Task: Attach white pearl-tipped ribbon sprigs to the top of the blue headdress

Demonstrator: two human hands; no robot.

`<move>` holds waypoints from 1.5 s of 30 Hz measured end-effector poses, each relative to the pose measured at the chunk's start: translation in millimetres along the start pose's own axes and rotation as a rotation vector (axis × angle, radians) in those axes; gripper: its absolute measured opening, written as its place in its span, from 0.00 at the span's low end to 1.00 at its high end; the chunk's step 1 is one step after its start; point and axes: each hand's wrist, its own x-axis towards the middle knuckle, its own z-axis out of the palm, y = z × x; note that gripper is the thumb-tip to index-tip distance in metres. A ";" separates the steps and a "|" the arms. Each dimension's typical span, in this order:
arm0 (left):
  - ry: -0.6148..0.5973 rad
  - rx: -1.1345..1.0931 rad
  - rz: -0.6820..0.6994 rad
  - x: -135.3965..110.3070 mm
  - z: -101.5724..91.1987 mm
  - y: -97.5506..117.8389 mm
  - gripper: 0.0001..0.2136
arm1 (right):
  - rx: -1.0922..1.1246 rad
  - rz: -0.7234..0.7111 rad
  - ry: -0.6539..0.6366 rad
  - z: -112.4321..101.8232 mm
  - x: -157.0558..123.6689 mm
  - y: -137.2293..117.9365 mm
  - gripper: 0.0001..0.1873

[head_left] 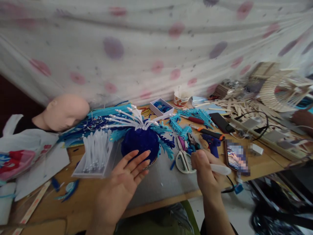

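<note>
My left hand (122, 184) is open, palm up with fingers spread, in front of a round dark-blue velvet headpiece (140, 142). White stems (122, 122) tipped with pearls fan out from its top, and turquoise feather-shaped pieces (166, 148) stick out at its sides. Whether my fingers touch the headpiece I cannot tell. My right hand (206, 169) is closed around a whitish rounded stick (220, 169), whose other end is hidden in the fist. Just behind that hand lie white-handled scissors (181, 162) and a blue glue gun (213, 143).
Left of the headpiece is a clear tray (107, 166) of white pearl-tipped stems. A mannequin head (67, 111) lies behind it. A small white box (161, 107) and a paper cup (181, 99) stand at the back. A phone (236, 156), cables and wooden sticks (241, 107) occupy the right.
</note>
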 end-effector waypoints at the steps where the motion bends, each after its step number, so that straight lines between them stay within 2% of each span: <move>1: -0.026 -0.021 0.010 -0.1 0.5 -1.3 0.22 | -0.015 -0.006 -0.005 -0.3 1.2 1.2 0.25; 4: -0.126 -0.053 0.034 -0.7 4.1 -4.8 0.21 | -0.080 -0.044 -0.128 3.8 2.2 -1.0 0.24; 7: -0.191 -0.047 0.049 -0.3 7.8 -5.1 0.21 | -0.074 -0.042 -0.268 9.0 0.0 -5.2 0.11; 10: -0.216 -0.036 0.050 0.3 9.6 -4.2 0.22 | -0.062 -0.027 -0.357 11.6 -1.1 -7.1 0.15; 12: -0.226 -0.042 0.043 0.1 10.4 -4.1 0.22 | -0.092 -0.055 -0.394 12.8 0.0 -8.6 0.13; 14: -0.239 -0.061 0.028 -0.7 11.4 -4.1 0.22 | -0.126 -0.081 -0.387 14.2 1.2 -10.8 0.11; 17: -0.289 -0.127 0.000 -2.0 13.6 -3.4 0.22 | -0.130 -0.080 -0.307 16.3 0.8 -14.2 0.09; 21: -0.310 -0.167 -0.044 0.4 14.0 -3.2 0.23 | -0.095 -0.103 -0.254 17.7 -1.9 -15.4 0.24; 23: -0.244 -0.090 -0.023 4.5 11.3 -5.1 0.21 | -0.103 -0.074 -0.296 18.7 -2.2 -14.7 0.22; 27: -0.074 0.253 0.223 11.9 6.9 -12.0 0.22 | -0.214 0.023 -0.462 21.2 -1.9 -14.1 0.03; 29: 0.045 0.420 0.289 10.5 9.7 -15.1 0.21 | -0.278 -0.011 -0.578 21.8 -2.8 -15.1 0.05; 31: 0.190 0.553 0.281 6.1 15.1 -17.3 0.21 | -0.334 -0.054 -0.683 22.1 -4.3 -16.7 0.06; 33: 0.301 0.642 0.283 1.4 19.3 -18.2 0.22 | -0.371 -0.066 -0.767 22.1 -5.7 -18.3 0.03; 36: 0.358 0.672 0.335 -1.6 16.4 -15.8 0.25 | -0.369 -0.049 -0.853 21.7 -6.3 -19.1 0.11; 38: 0.381 0.686 0.409 -1.2 9.3 -11.7 0.20 | -0.364 -0.055 -0.880 21.8 -5.5 -18.7 0.11; 40: 0.342 0.818 0.536 0.6 2.0 -6.5 0.07 | -0.385 -0.083 -0.896 22.9 -4.4 -18.3 0.12; 41: 0.273 0.947 0.630 1.9 -0.7 -4.0 0.02 | -0.401 -0.104 -0.903 24.0 -3.7 -18.2 0.12; 43: 0.080 1.261 0.840 5.4 -3.5 -0.1 0.08 | -0.421 -0.137 -0.920 27.0 -2.2 -18.6 0.11; 45: -0.053 1.500 1.016 9.4 -3.6 1.4 0.10 | -0.420 -0.145 -0.921 30.1 -0.7 -19.5 0.11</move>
